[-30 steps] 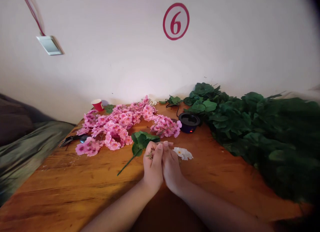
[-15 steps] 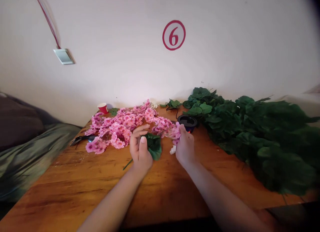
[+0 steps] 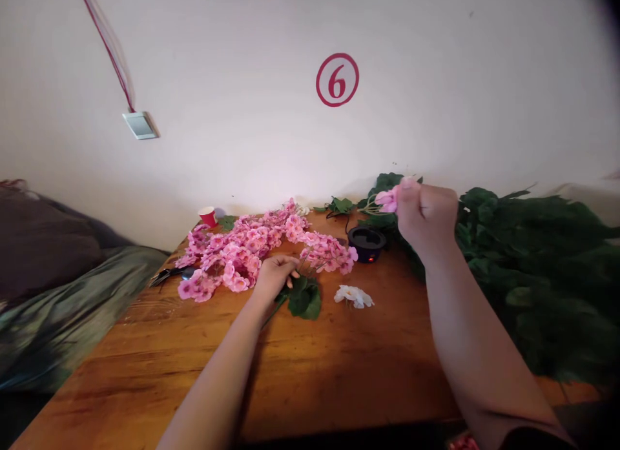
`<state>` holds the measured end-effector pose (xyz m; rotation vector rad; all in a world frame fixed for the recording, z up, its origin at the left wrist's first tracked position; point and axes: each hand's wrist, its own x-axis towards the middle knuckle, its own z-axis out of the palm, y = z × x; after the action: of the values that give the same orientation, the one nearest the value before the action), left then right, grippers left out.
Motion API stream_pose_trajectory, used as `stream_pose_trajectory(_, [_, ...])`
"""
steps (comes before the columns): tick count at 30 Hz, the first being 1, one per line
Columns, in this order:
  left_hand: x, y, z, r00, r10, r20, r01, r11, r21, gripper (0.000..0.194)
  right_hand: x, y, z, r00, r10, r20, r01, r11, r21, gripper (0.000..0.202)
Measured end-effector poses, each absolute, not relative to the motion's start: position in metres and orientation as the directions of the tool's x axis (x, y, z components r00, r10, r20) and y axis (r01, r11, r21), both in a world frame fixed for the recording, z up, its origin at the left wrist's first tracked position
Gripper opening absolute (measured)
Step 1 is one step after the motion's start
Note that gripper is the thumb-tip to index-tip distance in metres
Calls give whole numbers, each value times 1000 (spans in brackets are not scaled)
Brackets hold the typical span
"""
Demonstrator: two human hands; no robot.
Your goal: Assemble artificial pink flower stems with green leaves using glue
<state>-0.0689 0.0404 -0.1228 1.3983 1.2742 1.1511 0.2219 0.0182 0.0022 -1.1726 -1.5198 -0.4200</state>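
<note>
My left hand (image 3: 277, 276) is closed in a pinch at the top of a green leafy stem (image 3: 306, 300), just over the table. The stem's lower end sticks out beneath my wrist; what exactly lies between the fingertips is partly hidden. My right hand (image 3: 429, 217) is raised on the right, fingers wrapped round a pink artificial flower (image 3: 386, 199) whose thin pale stems point left. Between my hands, a white artificial flower (image 3: 354, 296) lies on the wood. Behind my left hand spreads a heap of pink artificial flowers (image 3: 242, 243).
A small dark pot (image 3: 367, 245) with a red light and a cord stands below my right hand. Green leaves (image 3: 523, 263) pile up along the right side. A red paper cup (image 3: 208, 216) and dark-handled tools (image 3: 169, 276) sit at the left of the wooden table (image 3: 310, 366).
My right hand has risen and moved right with the pink flower, uncovering the white flower and the pot. My left hand has gone from loosely spread fingers to a pinch.
</note>
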Motion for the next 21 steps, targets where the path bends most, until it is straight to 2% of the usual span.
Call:
stream_pose_trajectory(3, [-65,39,-130,76,995,69,329,-91,940,28,230,42,-5,-25,616,787,961,231,-151,61])
stream_pose_trajectory(5, [-61,38,-133,97,988,124,515,-156,843,25,233,60,-14,-64,728,682,991,124,-40,60])
stream_pose_trajectory(7, [-59,36,-134,123,977,176,677,-212,704,21,235,78,-26,-61,801,595,998,69,10,57])
stream_pose_trajectory(9, [-56,34,-134,140,969,206,765,-237,599,20,239,92,-37,-44,849,527,999,37,24,56])
stream_pose_trajectory(13, [-53,31,-132,176,953,248,831,-279,481,17,244,110,-54,-25,895,446,999,12,33,55])
stream_pose_trajectory(21, [-47,30,-130,260,942,212,860,-326,392,12,245,122,-67,-58,944,324,997,36,73,51])
